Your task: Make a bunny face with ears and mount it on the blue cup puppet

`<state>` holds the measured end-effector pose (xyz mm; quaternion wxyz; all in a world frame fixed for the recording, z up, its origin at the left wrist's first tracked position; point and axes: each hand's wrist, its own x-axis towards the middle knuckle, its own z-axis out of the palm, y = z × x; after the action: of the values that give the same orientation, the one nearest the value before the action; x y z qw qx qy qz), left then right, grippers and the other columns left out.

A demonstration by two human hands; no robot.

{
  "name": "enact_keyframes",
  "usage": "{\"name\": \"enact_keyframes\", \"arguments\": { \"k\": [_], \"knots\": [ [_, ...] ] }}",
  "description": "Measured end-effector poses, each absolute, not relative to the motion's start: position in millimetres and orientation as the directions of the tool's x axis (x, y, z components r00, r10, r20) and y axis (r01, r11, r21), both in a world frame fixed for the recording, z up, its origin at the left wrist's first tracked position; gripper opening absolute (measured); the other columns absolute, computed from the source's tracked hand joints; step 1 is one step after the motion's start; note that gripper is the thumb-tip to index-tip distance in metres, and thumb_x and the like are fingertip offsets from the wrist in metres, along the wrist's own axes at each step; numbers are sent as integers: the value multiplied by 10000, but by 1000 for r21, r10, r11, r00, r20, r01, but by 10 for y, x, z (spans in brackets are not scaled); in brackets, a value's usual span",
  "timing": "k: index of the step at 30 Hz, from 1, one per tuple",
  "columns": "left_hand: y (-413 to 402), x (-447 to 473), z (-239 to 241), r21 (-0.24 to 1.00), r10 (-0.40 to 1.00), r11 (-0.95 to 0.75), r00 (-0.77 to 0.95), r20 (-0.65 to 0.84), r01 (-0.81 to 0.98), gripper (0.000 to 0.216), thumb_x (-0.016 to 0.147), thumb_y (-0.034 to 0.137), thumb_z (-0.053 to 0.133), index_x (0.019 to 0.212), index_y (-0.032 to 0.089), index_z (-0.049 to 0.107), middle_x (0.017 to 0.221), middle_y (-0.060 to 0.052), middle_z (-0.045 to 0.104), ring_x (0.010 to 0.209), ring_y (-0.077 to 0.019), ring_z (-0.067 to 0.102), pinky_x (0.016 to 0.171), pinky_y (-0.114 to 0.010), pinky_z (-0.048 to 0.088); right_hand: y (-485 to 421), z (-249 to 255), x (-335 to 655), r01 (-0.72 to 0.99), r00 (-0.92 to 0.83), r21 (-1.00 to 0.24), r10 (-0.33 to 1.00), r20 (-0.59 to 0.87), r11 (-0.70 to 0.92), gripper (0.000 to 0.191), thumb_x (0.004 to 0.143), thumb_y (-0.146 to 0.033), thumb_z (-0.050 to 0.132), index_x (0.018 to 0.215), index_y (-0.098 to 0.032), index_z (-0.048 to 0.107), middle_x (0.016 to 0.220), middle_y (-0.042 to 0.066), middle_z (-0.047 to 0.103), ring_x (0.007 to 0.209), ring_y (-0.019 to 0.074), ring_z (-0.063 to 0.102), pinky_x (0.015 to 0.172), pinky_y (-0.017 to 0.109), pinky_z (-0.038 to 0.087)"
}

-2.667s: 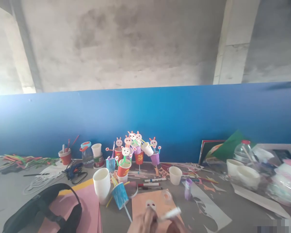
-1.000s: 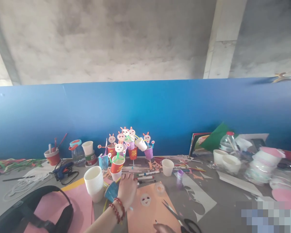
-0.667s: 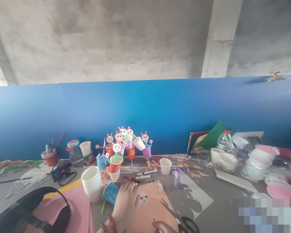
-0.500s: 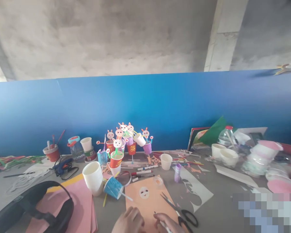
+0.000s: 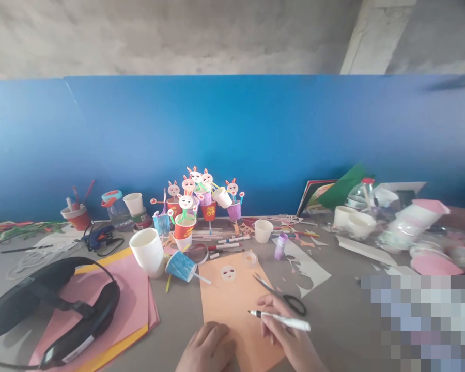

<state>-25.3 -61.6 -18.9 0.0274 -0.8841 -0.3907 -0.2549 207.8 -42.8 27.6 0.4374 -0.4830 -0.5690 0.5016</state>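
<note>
The right hand (image 5: 285,338) pinches a white marker (image 5: 294,324) over orange paper (image 5: 236,297), black tip pointing left (long axis slanting, tail nearer the wearer). The left hand (image 5: 207,346) rests at the paper's edge, grip impossible to tell.

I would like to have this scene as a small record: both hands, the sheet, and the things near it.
left hand: laid over the left edge of the sheet
right hand: holds a white marker, dark tip pointing left
sheet: orange, flat on the grey table
on sheet: pale round face near the top
right of sheet: scissors, black handles
left of sheet: blue cup, tipped over
</note>
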Motion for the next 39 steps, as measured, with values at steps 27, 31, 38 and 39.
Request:
{"name": "enact_keyframes", "arguments": {
  "k": [27, 31, 38, 39],
  "knots": [
    [-677, -220, -33, 314, 609, -782, 551, 571, 538, 309, 829, 92, 423, 940, 234, 674, 1085, -93, 646, 992, -226, 590, 794, -331, 538, -721, 376, 1962, 288, -254, -957, 967, -34, 42, 157, 792, -260, 513, 665, -231, 426, 549, -85, 344, 505, 109, 279, 484, 245, 214],
    [-697, -235, 68, 324, 611, -785, 573, 546, 528, 303, 824, 89, 440, 975, 221, 668, 1117, -105, 631, 1028, -235, 585, 806, -340, 545, -694, 342, 2000, 313, -300, -943, 954, 17, 115, 165, 794, -239, 509, 662, -233, 410, 546, -84, 345, 492, 107, 298, 471, 237, 222],
    [-716, -228, 120, 334, 615, -782, 568, 547, 526, 324, 789, 75, 446, 987, 208, 664, 1113, -104, 632, 1028, -248, 576, 810, -362, 547, -678, 314, 2001, 381, -344, -901, 936, 70, 207, 166, 804, -205, 470, 660, -235, 392, 550, -78, 357, 497, 112, 336, 476, 235, 259],
    [-717, -226, 121, 333, 615, -782, 567, 548, 527, 325, 787, 72, 446, 988, 206, 663, 1110, -106, 633, 1025, -246, 577, 813, -362, 548, -682, 313, 1997, 384, -342, -900, 937, 68, 206, 169, 805, -204, 469, 661, -237, 388, 550, -79, 351, 495, 112, 332, 473, 236, 258]
  ]
}}
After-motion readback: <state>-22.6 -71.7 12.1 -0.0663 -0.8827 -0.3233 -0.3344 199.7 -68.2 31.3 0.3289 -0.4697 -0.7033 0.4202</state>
